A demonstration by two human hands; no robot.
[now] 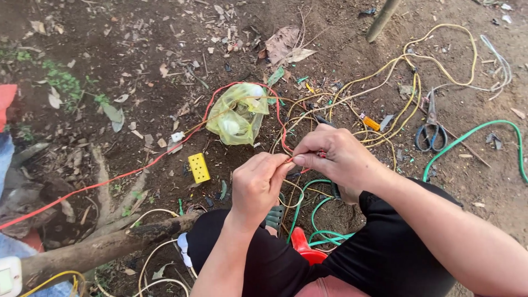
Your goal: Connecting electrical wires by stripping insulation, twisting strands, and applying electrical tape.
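Note:
My left hand (257, 184) and my right hand (336, 159) meet over bare soil, both pinching the end of a thin red wire (137, 169) between thumb and fingertips. The red wire runs away left across the ground and loops up around a yellow plastic bag (237, 113). A dark tool handle shows just behind my right hand. Yellow wires (404, 99) tangle on the ground beyond my hands. My knees in black trousers fill the bottom of the view.
A yellow socket block (198, 168) lies left of my hands. Scissors (432, 132) rest at the right beside a green wire (484, 129). Green wire loops and a red plastic item (305, 250) lie between my knees. A log (104, 245) crosses the lower left.

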